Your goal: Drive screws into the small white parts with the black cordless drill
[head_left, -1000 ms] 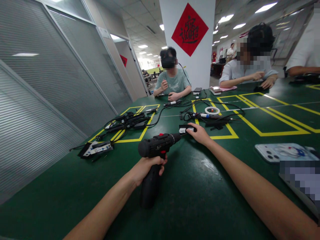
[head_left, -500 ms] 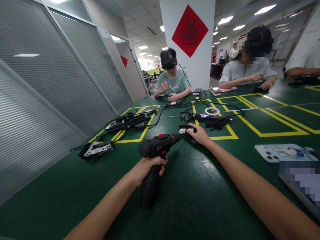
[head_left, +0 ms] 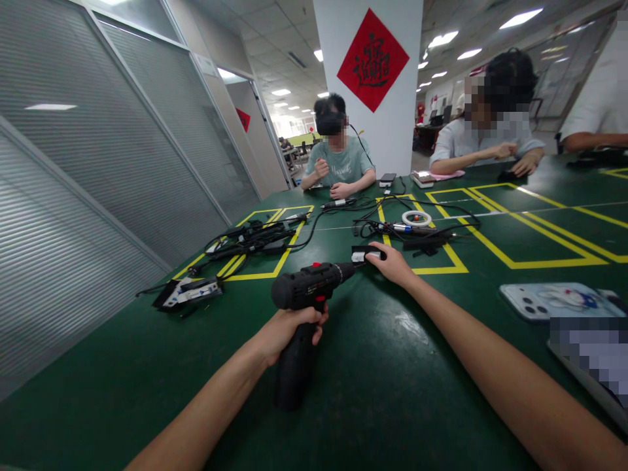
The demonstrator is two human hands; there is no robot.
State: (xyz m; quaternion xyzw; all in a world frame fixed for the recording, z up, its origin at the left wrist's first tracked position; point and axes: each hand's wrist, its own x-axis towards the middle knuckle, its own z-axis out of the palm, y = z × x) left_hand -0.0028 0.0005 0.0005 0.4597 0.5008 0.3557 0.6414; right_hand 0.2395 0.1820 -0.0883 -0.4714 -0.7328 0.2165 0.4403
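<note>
My left hand (head_left: 289,327) is wrapped round the grip of a black cordless screwdriver (head_left: 307,294) with a red switch on top. Its nose points right at a small black-and-white part (head_left: 366,254) lying on the green table (head_left: 373,386). My right hand (head_left: 392,263) rests on that part and pins it down, fingers closed over its near edge. The tool's tip meets the part's left end.
A phone (head_left: 557,299) lies at the right. Black tools and cables (head_left: 255,239) sit in yellow-taped squares to the left, a white tape ring (head_left: 417,217) and more cables beyond. Another black-and-white part (head_left: 189,292) lies at the left. Three people sit at the far edge.
</note>
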